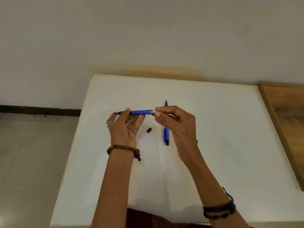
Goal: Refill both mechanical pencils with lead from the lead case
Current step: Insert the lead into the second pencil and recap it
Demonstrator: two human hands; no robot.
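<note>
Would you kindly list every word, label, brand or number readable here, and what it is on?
None can be read.
Held blue mechanical pencil: no print visible.
Blue mechanical pencil on the table: no legible marking.
Black cap: blank.
Right hand: small dot marks, not text.

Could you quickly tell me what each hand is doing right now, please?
Left hand: holding the blue plastic mechanical pencil.
Right hand: pinching that pencil's white end piece.
</note>
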